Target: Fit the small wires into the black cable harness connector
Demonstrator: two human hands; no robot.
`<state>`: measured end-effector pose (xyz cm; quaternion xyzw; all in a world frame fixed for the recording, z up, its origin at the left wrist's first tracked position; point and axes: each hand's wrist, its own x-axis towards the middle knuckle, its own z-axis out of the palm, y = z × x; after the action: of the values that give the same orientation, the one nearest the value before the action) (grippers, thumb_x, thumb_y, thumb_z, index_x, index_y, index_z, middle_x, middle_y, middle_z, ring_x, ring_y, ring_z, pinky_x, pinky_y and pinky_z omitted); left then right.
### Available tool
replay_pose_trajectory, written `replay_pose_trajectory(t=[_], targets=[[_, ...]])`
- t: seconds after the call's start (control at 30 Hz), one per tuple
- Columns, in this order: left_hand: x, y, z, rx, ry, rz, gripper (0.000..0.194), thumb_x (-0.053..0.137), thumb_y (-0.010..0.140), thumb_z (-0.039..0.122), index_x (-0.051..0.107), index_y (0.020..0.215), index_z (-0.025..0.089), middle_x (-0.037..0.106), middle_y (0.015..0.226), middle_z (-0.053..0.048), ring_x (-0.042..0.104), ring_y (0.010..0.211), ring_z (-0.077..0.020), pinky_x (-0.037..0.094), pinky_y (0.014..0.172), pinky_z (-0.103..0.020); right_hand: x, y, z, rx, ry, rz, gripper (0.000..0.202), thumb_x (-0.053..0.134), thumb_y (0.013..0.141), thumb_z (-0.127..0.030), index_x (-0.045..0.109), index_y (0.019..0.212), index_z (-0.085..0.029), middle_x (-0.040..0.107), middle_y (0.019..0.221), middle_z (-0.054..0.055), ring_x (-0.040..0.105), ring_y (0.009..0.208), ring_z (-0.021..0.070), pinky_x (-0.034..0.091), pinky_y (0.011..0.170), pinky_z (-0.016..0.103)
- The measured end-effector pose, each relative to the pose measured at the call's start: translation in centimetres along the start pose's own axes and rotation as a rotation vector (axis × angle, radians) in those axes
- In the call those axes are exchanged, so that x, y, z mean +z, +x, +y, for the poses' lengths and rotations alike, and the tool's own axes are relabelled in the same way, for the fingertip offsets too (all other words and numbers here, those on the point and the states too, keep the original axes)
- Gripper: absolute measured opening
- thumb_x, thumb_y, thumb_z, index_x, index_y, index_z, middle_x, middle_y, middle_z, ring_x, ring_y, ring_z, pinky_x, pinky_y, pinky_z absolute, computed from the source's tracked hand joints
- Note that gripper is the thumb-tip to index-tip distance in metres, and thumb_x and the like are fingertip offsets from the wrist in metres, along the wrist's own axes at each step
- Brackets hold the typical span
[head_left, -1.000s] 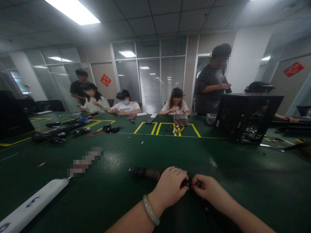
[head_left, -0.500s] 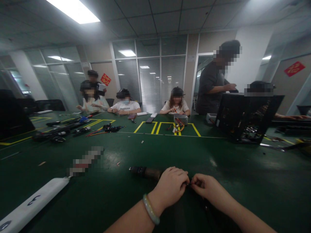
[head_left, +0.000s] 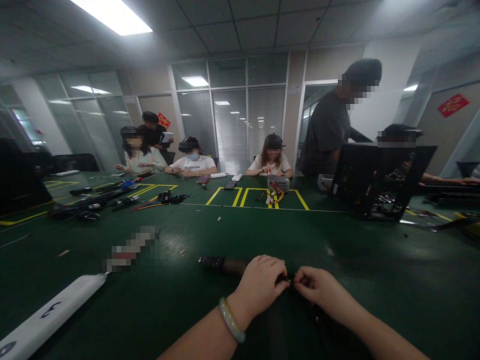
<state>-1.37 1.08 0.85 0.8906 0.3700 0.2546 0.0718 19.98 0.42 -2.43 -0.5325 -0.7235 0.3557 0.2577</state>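
From where I stand, the work looks to be somewhere in the middle, with nothing finished and set aside that I can make out. The person's left hand (head_left: 262,280), a pale bangle (head_left: 229,320) on its wrist, curls around a small dark part (head_left: 287,280), thumb and forefinger closed on it just above the green table (head_left: 393,280). The right hand (head_left: 317,287) meets it there, its fingertips seeming to pinch the shiny tip of that same part, so neither hand has let go. The part sits between the two sets of fingers, and they hide too much for me to tell whether it is one piece or two, or how firmly anything is joined. Just beyond the left hand lies a dark tube (head_left: 225,265), flat on the table, its near end covered by the knuckles; I can't say whether the part belongs to it. Another dark shape (head_left: 317,317) shows under the right wrist, too dim to name. Off to the left, a white bar (head_left: 52,315) lies well apart from both hands. I'd judge that the fiddly bit at the fingertips is not yet done; how much remains after it, I cannot tell.
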Motion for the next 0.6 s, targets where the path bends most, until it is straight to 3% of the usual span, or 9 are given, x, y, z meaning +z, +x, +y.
replay_pose_trajectory(t=[0.23, 0.37, 0.6], targets=[[0.26, 0.03, 0.02, 0.04, -0.007, -0.063, 0.006, 0.064, 0.088, 0.023, 0.064, 0.093, 0.023, 0.066, 0.111, 0.001, 0.059, 0.103, -0.0187, 0.04, 0.095, -0.036, -0.05, -0.18, -0.48, 0.022, -0.015, -0.005, 0.012, 0.056, 0.085, -0.028, 0.065, 0.084, -0.018, 0.066, 0.071, 0.0, 0.057, 0.056, 0.0123, 0.037, 0.049, 0.019], [0.39, -0.06, 0.2, 0.051, -0.002, -0.06, 0.012, 0.061, 0.088, 0.016, 0.063, 0.096, 0.025, 0.067, 0.108, 0.003, 0.059, 0.102, -0.0171, 0.039, 0.096, -0.034, -0.11, -0.19, -0.73, 0.029, -0.011, -0.01, 0.013, 0.057, 0.085, -0.028, 0.064, 0.084, -0.018, 0.066, 0.07, 0.0, 0.057, 0.055, 0.0119, 0.038, 0.049, 0.019], [0.33, 0.0, 0.26, -0.015, 0.023, -0.057, 0.009, 0.064, 0.086, 0.024, 0.06, 0.094, 0.022, 0.066, 0.102, 0.0, 0.059, 0.097, -0.0195, 0.041, 0.091, -0.035, 0.02, -0.17, -0.61, 0.002, -0.025, 0.026, 0.012, 0.058, 0.084, -0.027, 0.065, 0.081, -0.017, 0.066, 0.07, 0.0, 0.058, 0.059, 0.0128, 0.038, 0.052, 0.019]])
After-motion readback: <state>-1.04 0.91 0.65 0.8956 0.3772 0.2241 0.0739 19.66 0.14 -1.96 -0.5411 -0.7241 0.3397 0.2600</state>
